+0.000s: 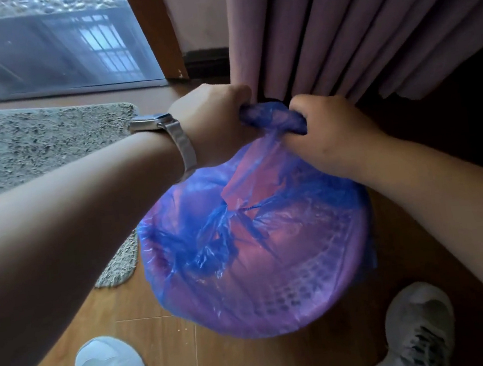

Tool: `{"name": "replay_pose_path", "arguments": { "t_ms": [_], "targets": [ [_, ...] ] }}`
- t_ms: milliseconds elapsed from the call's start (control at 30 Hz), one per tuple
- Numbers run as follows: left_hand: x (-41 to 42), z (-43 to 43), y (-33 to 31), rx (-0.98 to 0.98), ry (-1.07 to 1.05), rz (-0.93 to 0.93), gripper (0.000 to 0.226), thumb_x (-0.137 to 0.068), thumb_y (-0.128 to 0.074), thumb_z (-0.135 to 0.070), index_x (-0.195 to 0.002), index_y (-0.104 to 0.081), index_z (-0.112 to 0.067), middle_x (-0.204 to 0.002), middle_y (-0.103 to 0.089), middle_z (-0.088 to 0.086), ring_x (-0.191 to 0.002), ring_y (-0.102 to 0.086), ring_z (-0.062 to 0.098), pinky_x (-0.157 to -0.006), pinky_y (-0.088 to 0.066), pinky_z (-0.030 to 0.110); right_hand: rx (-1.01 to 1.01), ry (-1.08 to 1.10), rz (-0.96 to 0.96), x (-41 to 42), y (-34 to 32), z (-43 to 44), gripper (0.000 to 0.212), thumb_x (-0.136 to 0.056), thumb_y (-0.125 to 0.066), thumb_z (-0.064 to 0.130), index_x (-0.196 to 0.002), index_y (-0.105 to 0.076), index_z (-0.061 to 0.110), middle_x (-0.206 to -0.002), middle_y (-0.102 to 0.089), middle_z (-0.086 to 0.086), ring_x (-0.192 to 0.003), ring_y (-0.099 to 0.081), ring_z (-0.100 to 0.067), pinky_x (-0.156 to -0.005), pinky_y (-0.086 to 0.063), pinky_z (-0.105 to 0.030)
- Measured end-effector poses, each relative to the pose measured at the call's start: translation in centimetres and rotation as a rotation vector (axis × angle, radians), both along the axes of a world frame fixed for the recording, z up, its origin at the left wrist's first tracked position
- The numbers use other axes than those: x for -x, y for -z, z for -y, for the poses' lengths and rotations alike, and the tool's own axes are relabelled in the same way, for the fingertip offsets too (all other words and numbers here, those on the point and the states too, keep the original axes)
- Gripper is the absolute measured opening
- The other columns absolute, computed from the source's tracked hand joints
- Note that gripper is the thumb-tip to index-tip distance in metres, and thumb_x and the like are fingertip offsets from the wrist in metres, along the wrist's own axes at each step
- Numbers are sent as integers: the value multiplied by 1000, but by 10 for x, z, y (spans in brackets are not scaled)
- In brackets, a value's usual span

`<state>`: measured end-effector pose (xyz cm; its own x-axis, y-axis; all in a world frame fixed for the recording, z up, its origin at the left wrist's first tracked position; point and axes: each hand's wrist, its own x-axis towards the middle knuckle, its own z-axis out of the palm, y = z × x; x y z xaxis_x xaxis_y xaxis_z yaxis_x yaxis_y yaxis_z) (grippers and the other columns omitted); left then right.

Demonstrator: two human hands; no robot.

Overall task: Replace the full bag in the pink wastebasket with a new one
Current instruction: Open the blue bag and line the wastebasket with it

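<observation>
Lying at nine o'clock, a grey rug [32, 147] meets the wooden floor. The left hand [211, 119] (a watch on its wrist) curls round the bunched edge of the blue bag [211, 247]. The bag drapes over the pink wastebasket [302, 294], which stands at centre frame. At one o'clock the right hand [328, 132] grips the same bunch, just below the mauve curtain [350, 17].

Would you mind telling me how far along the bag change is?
Done: the blue bag drapes over the near rim of the pink wastebasket. In hand: left hand and right hand both grip its bunched far edge. Left: unclear whether this bag is old or new, so lifting out or seating it remains.
</observation>
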<state>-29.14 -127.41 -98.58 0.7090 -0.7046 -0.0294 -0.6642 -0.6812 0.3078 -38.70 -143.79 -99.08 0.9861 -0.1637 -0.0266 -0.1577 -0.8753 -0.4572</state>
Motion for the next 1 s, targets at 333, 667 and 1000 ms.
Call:
{"name": "replay_pose_path", "arguments": {
  "t_ms": [333, 667, 1000],
  "targets": [
    [55, -81, 16, 233, -432, -109, 25, -84, -64, -24, -108, -57, -20, -86, -61, 5, -81, -54, 30, -69, -38, 32, -16, 249, -57, 19, 23, 35, 39, -85, -61, 34, -59, -40, 12, -56, -42, 1, -66, -46, -28, -59, -28, -31],
    [55, -76, 33, 350, -682, -321, 12, -87, -58, -17, -84, -47, -18, -63, -48, -5, -55, -42, 15, -49, -33, 18, -5, 314, 178, 39, 19, 24, 34, -77, -64, 34, -97, -55, 8, -100, -56, -16, -92, -54, -33, -79, -40, -37],
    [69, -62, 46, 660, -936, -549, 13, -72, -57, -18, -76, -49, -27, -77, -58, 0, -69, -54, 19, -65, -48, 38, -592, 699, -71, 135, 22, 0, 27, -83, -69, 35, -93, -45, 27, -86, -64, -2, -69, -64, -15, -58, -49, -30]
  ]
}}
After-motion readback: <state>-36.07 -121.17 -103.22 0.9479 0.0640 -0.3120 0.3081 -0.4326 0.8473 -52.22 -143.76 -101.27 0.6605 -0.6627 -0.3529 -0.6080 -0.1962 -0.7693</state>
